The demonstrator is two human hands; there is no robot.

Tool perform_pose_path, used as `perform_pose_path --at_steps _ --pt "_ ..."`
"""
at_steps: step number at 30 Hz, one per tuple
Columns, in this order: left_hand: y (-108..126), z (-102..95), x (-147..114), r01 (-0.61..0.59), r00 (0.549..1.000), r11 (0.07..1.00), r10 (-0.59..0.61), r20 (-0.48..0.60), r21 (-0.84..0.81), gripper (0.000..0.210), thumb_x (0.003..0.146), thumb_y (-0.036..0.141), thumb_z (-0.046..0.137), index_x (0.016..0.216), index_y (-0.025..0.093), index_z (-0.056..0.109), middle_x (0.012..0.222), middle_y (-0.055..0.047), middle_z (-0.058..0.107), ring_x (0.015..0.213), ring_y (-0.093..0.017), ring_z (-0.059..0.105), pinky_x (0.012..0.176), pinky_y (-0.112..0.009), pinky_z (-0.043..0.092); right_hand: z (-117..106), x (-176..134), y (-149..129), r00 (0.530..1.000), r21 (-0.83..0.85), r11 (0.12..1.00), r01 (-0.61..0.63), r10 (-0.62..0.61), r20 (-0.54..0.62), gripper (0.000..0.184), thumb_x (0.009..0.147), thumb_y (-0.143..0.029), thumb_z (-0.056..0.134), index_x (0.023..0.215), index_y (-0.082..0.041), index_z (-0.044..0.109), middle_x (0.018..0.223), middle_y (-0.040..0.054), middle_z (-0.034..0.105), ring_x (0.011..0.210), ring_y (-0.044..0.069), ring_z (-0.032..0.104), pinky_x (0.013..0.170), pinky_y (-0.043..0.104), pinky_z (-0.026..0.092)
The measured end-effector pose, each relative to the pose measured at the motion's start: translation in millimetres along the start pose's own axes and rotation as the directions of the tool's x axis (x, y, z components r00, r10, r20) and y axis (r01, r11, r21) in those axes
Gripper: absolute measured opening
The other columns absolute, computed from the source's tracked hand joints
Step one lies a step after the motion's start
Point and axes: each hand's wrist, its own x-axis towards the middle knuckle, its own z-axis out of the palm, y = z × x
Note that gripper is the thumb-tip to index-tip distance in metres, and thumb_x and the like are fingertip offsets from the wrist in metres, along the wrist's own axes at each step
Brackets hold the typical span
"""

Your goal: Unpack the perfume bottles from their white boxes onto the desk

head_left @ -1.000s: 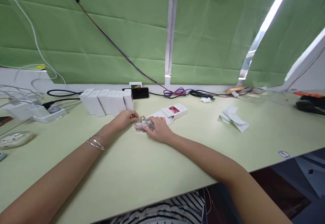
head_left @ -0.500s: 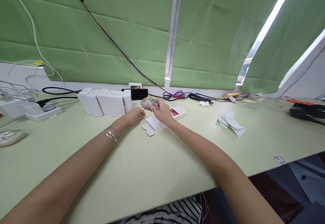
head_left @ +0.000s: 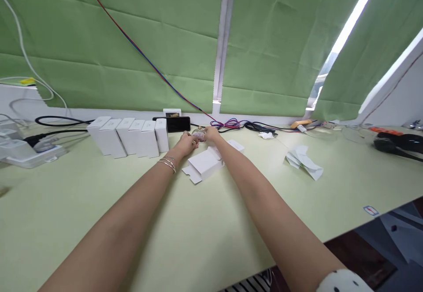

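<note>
Head view showed both your arms stretched across the pale desk (head_left: pixel 185 234), with the glass bottle (head_left: pixel 198 135) between your hands near the back, just right of the black phone (head_left: pixel 179 124). Your right hand (head_left: pixel 212 134) was closed around the bottle's right side. Your left hand (head_left: pixel 187 144) was partly curled, its fingers at the bottle's left side; how firmly they gripped, you couldn't tell. Nearer you lay an opened white carton (head_left: pixel 204 164), its flap out. White boxes (head_left: pixel 127 137) stood in a row to the left, crumpled paper (head_left: pixel 304 162) well apart to the right.
</note>
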Motion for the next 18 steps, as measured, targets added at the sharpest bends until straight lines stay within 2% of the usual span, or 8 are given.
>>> perform_pose_path --at_steps 4,12,15,18 --pt "0 0.3 -5 0.009 0.999 1.000 -0.010 -0.038 -0.026 0.024 0.073 0.020 0.057 0.097 0.016 0.062 0.113 -0.012 0.046 0.122 -0.028 0.037 0.100 -0.037 0.039 -1 1 -2 0.995 -0.038 0.999 0.003 0.001 0.096 0.032 0.089 -0.033 0.055 0.117 -0.016 0.054 0.117 0.0077 0.056 0.100 0.020 0.058 0.083 0.040 0.051" --pt "3 0.7 -15 0.070 0.988 0.995 -0.079 -0.130 -0.073 0.048 0.072 0.016 0.061 0.119 0.016 0.049 0.128 -0.013 0.032 0.132 -0.027 0.029 0.107 -0.037 0.034 1 -4 -7 0.995 -0.069 0.996 0.064 -0.058 0.084 0.032 0.090 -0.033 0.054 0.117 -0.016 0.054 0.117 0.0078 0.056 0.100 0.020 0.058 0.084 0.040 0.051" --pt "7 -2.6 -20 0.089 0.987 0.992 -0.099 -0.128 -0.087 0.059 0.071 0.015 0.062 0.127 0.017 0.044 0.134 -0.014 0.027 0.133 -0.029 0.029 0.106 -0.038 0.036 -10 -7 -1 0.993 -0.084 0.991 0.101 -0.096 0.063 0.034 0.090 -0.032 0.054 0.120 -0.016 0.052 0.121 0.0089 0.055 0.104 0.021 0.057 0.087 0.042 0.049" --pt "10 -14.3 -32 0.089 0.989 0.992 -0.099 -0.112 -0.093 0.062 0.074 0.015 0.057 0.133 0.022 0.040 0.138 -0.013 0.028 0.128 -0.029 0.038 0.103 -0.039 0.039 -33 -20 15 0.987 -0.105 0.982 0.156 -0.150 0.062 0.038 0.092 -0.018 0.046 0.130 -0.012 0.045 0.132 0.0137 0.050 0.121 0.022 0.048 0.102 0.040 0.038"
